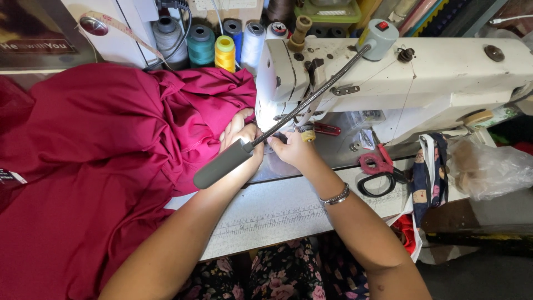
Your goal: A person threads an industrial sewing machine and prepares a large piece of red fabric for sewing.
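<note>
A big heap of dark red fabric lies over the left of the sewing table. My left hand rests on its edge right beside the needle area of the white sewing machine, fingers pressing the cloth flat. My right hand sits just right of it under the machine head, fingers curled at the presser foot; whether it pinches cloth is hidden. A grey gooseneck lamp crosses over both hands and hides part of them.
Thread cones in white, teal, yellow and blue stand behind the fabric. Black-handled scissors and a small red tool lie right of my hands. A patterned cloth strip and a plastic bag sit at the right edge.
</note>
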